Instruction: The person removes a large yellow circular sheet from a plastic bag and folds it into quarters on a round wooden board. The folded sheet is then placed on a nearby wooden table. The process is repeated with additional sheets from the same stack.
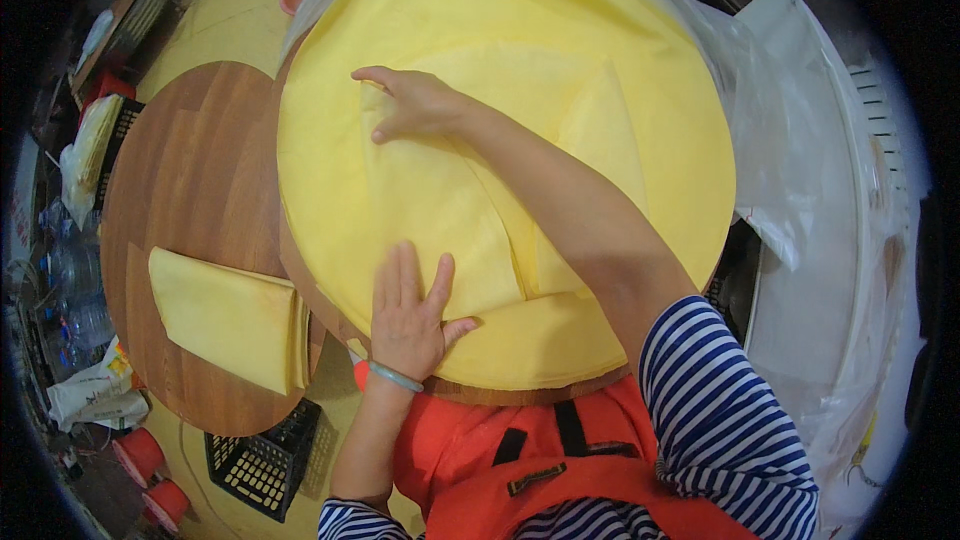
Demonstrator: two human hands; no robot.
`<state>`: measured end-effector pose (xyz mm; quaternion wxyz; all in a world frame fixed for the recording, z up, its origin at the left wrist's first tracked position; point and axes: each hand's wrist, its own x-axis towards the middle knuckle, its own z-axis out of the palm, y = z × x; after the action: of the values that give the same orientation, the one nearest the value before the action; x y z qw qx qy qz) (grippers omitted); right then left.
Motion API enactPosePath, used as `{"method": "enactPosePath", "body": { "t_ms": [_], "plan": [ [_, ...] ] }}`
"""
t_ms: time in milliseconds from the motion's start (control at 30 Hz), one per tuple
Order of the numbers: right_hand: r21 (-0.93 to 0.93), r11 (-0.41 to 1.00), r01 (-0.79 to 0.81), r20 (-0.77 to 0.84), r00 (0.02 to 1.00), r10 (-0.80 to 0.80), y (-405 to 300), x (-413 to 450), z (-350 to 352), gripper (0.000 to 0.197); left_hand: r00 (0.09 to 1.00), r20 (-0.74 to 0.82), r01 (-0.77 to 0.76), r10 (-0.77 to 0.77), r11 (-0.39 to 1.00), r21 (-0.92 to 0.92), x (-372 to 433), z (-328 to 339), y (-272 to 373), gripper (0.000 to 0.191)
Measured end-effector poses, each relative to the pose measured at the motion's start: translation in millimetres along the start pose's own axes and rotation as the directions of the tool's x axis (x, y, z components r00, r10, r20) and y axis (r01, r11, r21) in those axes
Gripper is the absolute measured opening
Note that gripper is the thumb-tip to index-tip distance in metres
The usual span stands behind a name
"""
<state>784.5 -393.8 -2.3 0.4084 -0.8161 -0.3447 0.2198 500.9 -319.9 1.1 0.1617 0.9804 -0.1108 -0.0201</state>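
Observation:
A tall-looking stack of thin, round yellow sheets [667, 112], like tofu skin, lies before me on a round wooden board [525, 396]. The top sheet [435, 195] is partly folded inward, with straight creases and overlapping flaps. My left hand [409, 319] rests flat near its lower left, fingers spread, a bangle [396, 376] on the wrist. Across the stack reaches my right arm; my right hand [412, 101] touches the upper left fold edge, thumb and fingers apart. On a round wood-grain tabletop [210, 165] to the left lies a folded yellow sheet bundle [225, 315].
Clear plastic sheeting [787, 112] drapes over a white surface at the right. A black plastic crate [259, 469] stands on the floor below the left tabletop. Red stools or tubs [140, 456], plastic bottles [79, 300] and bags [105, 390] line the far left.

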Motion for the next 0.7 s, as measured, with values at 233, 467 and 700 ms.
{"method": "enactPosePath", "body": {
  "t_ms": [233,467,700],
  "plan": [
    [-0.086,0.996,-0.035,-0.056,0.998,0.03,-3.1,-7.2,5.6,0.089,0.978,-0.031,0.204,-0.207,0.975,-0.094,13.2,6.1,25.5,0.068],
    [-0.197,0.979,0.062,-0.207,0.973,-0.103,0.9,-14.2,15.9,0.092,0.97,-0.131,0.208,-0.204,0.978,0.018,18.0,20.7,35.1,0.073],
    [-0.185,0.979,0.086,-0.357,0.922,-0.148,-29.7,-73.7,3.4,0.073,0.954,-0.138,0.276,-0.267,0.96,0.052,24.2,20.9,47.8,0.081]
  ]
}}
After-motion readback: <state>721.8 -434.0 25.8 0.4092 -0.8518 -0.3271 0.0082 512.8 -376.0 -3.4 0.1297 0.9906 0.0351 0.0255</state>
